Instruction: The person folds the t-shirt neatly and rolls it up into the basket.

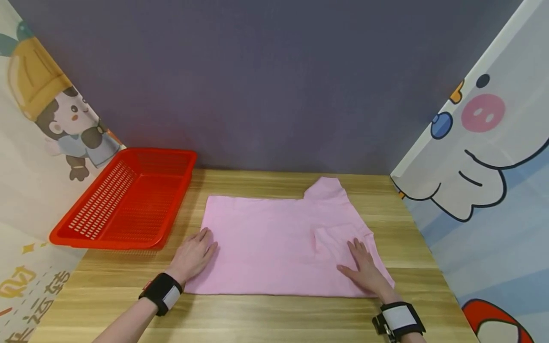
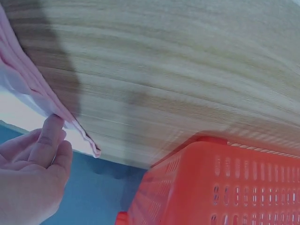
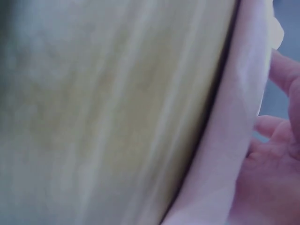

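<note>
A pink garment [image 1: 266,243] lies spread flat on the wooden table, its sides and bottom edge fairly straight. At its upper right a sleeve-like flap sticks out, and another wrinkled piece lies folded over on the right part. My left hand [image 1: 193,255] rests on the left edge, fingers pointing away from me; in the left wrist view that hand [image 2: 40,161] touches the layered edge with its fingertips. On the folded piece at the right, my right hand [image 1: 363,269] lies with fingers spread. The right wrist view shows this hand [image 3: 276,154] partly hidden behind the blurred pink cloth.
A red plastic basket [image 1: 141,200] with slotted sides stands to the left, near my left hand. Behind the table [image 1: 274,317] rises a dark grey panel [image 1: 274,85]. Printed cartoon sheets [image 1: 493,157] flank the table on both sides.
</note>
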Tool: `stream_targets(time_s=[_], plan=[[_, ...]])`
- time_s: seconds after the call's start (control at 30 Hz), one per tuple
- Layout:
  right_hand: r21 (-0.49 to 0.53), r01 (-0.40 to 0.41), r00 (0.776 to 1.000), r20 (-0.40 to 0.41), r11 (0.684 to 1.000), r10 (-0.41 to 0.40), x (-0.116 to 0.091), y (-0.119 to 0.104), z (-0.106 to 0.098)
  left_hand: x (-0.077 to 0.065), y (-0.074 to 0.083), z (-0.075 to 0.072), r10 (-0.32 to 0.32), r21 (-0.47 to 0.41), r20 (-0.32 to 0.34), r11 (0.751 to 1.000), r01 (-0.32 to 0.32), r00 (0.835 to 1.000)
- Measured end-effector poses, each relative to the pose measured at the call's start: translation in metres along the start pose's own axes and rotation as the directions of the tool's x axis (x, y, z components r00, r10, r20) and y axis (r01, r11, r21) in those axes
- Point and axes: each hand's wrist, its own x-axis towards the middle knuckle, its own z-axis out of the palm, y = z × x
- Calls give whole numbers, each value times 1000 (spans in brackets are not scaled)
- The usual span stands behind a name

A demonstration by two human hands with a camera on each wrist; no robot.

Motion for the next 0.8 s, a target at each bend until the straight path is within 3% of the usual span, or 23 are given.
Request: stream_targets(time_s=[0.2,0.37,0.57,0.67,0.8], plan=[[-19,26,999,-21,999,-27,-2,1,1,2,-2,2,-14,-53,-22,999,13,1000],[-92,53,998,-40,994,-57,3,-2,-5,10,-8,3,-58,-160,-12,986,56,998],[-119,80,981,-166,990,-100,20,-8,-22,23,-13,3,-137,-279,17,951,137,990],[-144,122,961,-230,982,-154,35,-8,-30,33,-15,3,-159,-275,31,948,161,987],[-166,148,950,-252,975,-187,54,-8,-36,46,-18,3,-181,-250,64,949,192,981]])
